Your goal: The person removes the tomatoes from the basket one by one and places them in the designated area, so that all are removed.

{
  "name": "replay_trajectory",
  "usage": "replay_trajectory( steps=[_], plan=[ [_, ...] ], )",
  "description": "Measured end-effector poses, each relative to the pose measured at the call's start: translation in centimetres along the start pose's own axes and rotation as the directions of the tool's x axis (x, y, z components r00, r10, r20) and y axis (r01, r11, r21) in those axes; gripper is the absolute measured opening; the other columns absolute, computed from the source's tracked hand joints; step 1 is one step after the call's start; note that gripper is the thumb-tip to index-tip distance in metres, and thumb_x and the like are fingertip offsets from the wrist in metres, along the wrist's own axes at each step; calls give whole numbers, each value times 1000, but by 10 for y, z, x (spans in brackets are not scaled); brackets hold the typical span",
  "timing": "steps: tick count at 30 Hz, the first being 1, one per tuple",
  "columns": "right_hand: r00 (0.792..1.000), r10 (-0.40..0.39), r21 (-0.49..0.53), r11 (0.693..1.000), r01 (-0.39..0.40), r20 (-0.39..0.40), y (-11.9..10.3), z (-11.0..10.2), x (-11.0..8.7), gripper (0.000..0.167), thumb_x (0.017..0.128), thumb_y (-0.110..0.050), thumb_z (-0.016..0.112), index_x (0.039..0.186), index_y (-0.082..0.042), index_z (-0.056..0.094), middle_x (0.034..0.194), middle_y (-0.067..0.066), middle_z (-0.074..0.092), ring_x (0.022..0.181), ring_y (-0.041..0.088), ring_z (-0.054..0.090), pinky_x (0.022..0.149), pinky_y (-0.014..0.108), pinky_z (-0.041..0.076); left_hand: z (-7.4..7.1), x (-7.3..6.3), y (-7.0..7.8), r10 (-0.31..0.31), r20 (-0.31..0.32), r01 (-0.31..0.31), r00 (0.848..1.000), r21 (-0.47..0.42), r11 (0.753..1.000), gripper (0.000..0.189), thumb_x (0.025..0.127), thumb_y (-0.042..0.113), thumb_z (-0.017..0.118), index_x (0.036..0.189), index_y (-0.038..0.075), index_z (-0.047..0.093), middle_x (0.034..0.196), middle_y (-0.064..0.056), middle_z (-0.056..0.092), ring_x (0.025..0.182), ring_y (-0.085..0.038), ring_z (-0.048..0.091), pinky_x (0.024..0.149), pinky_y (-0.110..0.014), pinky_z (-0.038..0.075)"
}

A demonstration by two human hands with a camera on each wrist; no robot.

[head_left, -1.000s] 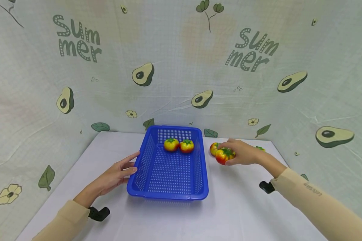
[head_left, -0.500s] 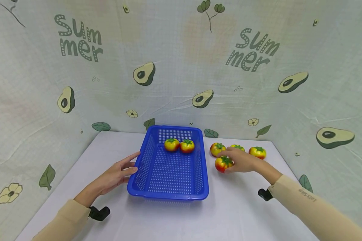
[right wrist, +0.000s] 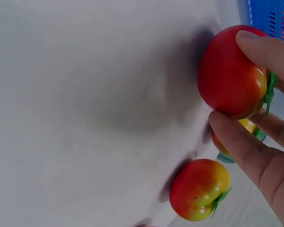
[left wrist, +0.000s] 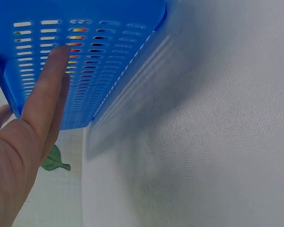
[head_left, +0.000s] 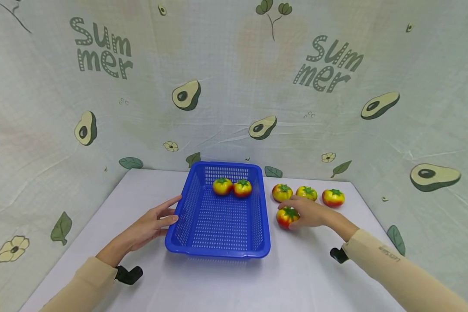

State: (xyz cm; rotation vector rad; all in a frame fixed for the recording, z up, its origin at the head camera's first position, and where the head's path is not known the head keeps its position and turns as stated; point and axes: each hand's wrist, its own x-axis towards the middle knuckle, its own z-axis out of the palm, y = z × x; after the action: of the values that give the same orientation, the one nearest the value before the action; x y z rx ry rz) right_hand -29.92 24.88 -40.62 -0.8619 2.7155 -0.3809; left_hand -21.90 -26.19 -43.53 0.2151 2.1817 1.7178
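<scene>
Backdrop: pale, creased cloth (head_left: 226, 52) across the upper frame, printed with avocados, leaves, flowers and "Summer" lettering.
Table covering: white, smooth in the head view; a fine woven grain shows in the left wrist view (left wrist: 213, 113).
Left sleeve: beige fabric (head_left: 79, 286), lower left of the frame; a black fitting (head_left: 129, 275) projects at the cuff.
Left hand: left of centre (head_left: 148, 227), fingers extended and released, resting against the outer side of the basket without clenching.
Basket: blue, glossy, apparently plastic (head_left: 218, 253), centre of the frame; rectangular with rounded corners, slotted walls, perforated floor and a smooth rolled rim.
Basket contents: two rounded, shiny yellow-and-red tomatoes, a left one (head_left: 222, 186) and a right one (head_left: 242, 188), side by side near the far wall, green calyxes uppermost.
Held tomato: squat, glossy, red shading to yellow (head_left: 286, 218), right of the basket and outside it; contact with the table cannot be told.
Right hand: right of centre (head_left: 310, 212), thumb and fingers grasping the held tomato from its right side.
Loose row: three similar tomatoes (head_left: 282, 193) (head_left: 306, 193) (head_left: 333, 198), beyond the right hand.
Right sleeve: beige fabric, small dark lettering (head_left: 405, 268), lower right.
</scene>
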Motion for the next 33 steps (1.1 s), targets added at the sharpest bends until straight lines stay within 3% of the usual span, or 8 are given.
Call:
replay_trajectory(
  steps=[6,19,26,33],
  plan=[
    [999,47,11,999,-47,16,1,3,1,56,90,-22,87,142,-17,67,137,11,63,126,34,59,105,62,53,-2,1,-1,2,15,-2,1000,-15,1000,78,108,32,64,172,27,19,161,-28,35,130,-35,59,105,-47,57],
    [1000,18,35,999,-18,18,3,-2,-2,61,90,-20,87,146,-14,63,143,17,61,129,40,59,104,62,54,-2,1,-1,-4,14,4,1000,-13,1000,78,109,32,64,172,27,19,161,-28,35,129,-33,61,104,-45,57],
    [1000,0,-10,1000,0,12,-8,-29,-3,67,91,-35,86,150,-15,61,146,19,57,128,40,59,102,63,55,-1,1,-1,-6,13,7,1000,-16,1000,78,108,32,64,172,27,19,161,-28,35,129,-33,60,105,-46,57],
    [998,-53,-32,998,52,-37,-27,-63,0,64,91,-33,86,148,-19,62,138,12,61,112,28,63,93,52,61,-1,0,-1,-8,5,8,1000,-12,1000,78,108,33,64,172,27,19,161,-28,35,129,-33,60,105,-46,57]
  ],
)
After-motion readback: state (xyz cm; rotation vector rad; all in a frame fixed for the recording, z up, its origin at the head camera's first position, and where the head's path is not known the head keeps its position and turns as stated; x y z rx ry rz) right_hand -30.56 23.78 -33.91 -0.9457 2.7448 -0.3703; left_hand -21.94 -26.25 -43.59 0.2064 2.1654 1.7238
